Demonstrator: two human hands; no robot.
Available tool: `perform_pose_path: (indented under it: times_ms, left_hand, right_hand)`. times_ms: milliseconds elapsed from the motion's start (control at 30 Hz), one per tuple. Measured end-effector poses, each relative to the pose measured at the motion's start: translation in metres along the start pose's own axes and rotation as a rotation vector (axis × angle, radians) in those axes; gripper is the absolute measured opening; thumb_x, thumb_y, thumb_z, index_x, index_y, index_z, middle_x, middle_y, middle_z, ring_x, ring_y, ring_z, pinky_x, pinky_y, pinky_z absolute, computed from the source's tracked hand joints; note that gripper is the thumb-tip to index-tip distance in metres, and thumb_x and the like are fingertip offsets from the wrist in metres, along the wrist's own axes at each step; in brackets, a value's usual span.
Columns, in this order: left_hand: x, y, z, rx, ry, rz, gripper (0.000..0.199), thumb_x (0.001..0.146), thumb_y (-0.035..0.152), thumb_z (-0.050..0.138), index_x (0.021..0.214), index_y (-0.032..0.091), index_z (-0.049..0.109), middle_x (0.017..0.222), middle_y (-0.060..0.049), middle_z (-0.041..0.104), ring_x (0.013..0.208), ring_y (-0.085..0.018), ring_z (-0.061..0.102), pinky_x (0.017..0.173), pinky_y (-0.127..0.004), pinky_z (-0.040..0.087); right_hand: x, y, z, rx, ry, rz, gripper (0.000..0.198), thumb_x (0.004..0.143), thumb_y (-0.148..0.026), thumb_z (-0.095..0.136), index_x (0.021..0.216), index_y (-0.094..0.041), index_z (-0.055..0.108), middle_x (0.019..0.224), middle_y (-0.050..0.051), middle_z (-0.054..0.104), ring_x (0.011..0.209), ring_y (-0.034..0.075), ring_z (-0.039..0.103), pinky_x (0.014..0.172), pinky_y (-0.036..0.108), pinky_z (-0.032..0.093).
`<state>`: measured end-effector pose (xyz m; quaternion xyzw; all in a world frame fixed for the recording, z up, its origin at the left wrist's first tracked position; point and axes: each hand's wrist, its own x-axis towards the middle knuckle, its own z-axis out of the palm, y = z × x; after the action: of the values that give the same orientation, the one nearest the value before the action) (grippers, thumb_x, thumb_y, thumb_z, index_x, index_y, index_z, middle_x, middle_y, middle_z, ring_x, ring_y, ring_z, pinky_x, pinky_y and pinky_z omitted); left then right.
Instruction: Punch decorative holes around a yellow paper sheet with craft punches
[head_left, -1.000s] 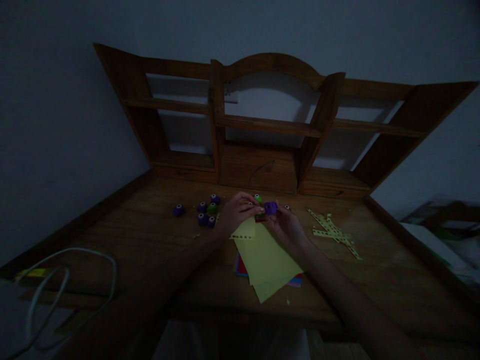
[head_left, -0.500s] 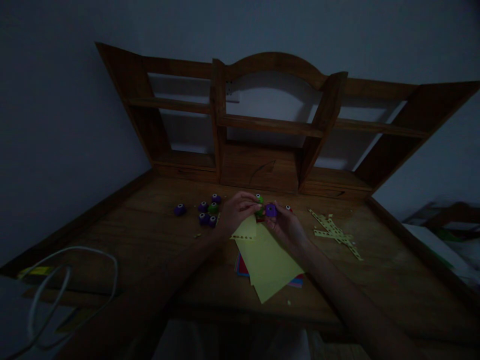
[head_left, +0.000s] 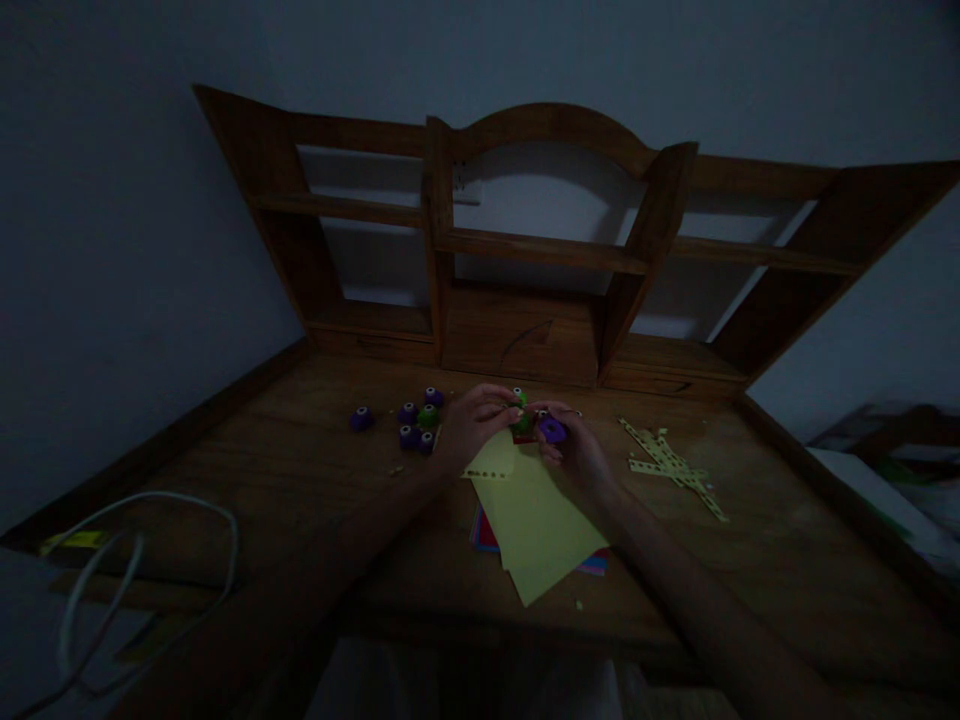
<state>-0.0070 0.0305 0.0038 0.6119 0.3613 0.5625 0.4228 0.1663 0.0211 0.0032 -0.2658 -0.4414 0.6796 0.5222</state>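
Observation:
My right hand [head_left: 574, 448] is closed around a purple craft paper punch [head_left: 553, 430], tilted so its underside seems to face me. My left hand [head_left: 480, 425] is close by on the left, its thumb and fingers pinched together; whatever they hold, if anything, is too small and dark to name. Just behind those fingertips stands a green paper punch [head_left: 520, 398], partly hidden. Under my left hand lies a small yellow paper piece [head_left: 491, 458] with a row of punched holes along its near edge. Larger yellow sheets [head_left: 547, 530] spread below both hands.
Several purple punches [head_left: 361, 419] and a green punch [head_left: 428, 415] stand on the left. Punched yellow strips [head_left: 667, 462] lie crossed at right. Coloured paper [head_left: 486, 530] shows under the yellow sheets. A wooden shelf unit [head_left: 525, 335] closes off the back; a white cable [head_left: 150, 497] loops at left.
The purple punch in my right hand has turned and shifted slightly right and toward me. My left hand has hardly moved.

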Motion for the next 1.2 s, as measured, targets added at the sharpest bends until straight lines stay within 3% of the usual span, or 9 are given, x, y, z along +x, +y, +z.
perform_pose_path:
  times_ms: [533, 1200]
  left_hand:
    - [-0.0003, -0.0033, -0.0017, 0.055, 0.027, 0.006, 0.027, 0.074, 0.035, 0.07, 0.094, 0.019, 0.063, 0.092, -0.005, 0.07, 0.082, -0.018, 0.068, 0.077, -0.03, 0.053]
    - [0.0016, -0.0046, -0.0028, -0.046, 0.042, 0.009, 0.023, 0.076, 0.031, 0.069, 0.093, 0.017, 0.062, 0.092, -0.006, 0.069, 0.087, -0.019, 0.067, 0.079, -0.03, 0.052]
  right_hand:
    - [-0.0015, 0.0031, -0.0023, -0.042, 0.023, 0.017, 0.021, 0.083, -0.033, 0.053, 0.093, -0.017, 0.064, 0.06, -0.001, 0.054, 0.041, 0.007, 0.032, 0.036, 0.019, 0.022]
    - [0.0006, 0.0067, -0.0058, -0.093, 0.131, 0.065, 0.022, 0.079, -0.035, 0.054, 0.083, -0.016, 0.064, 0.057, -0.002, 0.05, 0.039, 0.006, 0.031, 0.035, 0.021, 0.018]
